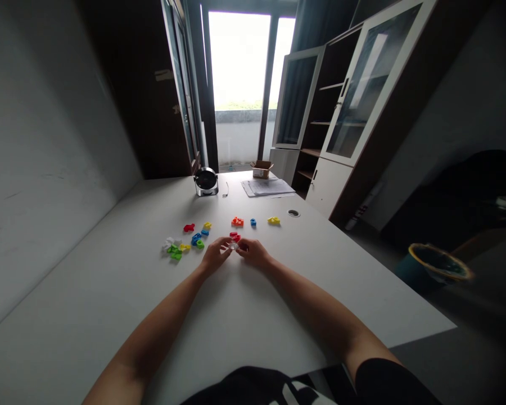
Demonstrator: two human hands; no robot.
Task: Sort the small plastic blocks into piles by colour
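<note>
Near the middle of the white table [278, 304], my left hand [216, 253] and my right hand [253, 252] hold a small clear piece [233, 246] between their fingertips. Just beyond it lies a red piece [235, 236]. To the left are a green cluster [174, 252], white pieces [167, 243], blue pieces [196, 239], a small green piece [200, 244], yellow pieces [207, 225] and another red piece [189, 228]. Farther back sit an orange-red piece [237, 221], a blue piece [253, 222] and a yellow piece [274, 220].
Toward the table's far edge stand a round black device [206, 181], an open cardboard box [261, 169] and papers [270, 187]. A cable hole [294, 213] is at the right. Beyond the right edge is a bucket [421, 270]; a wall rises at the left.
</note>
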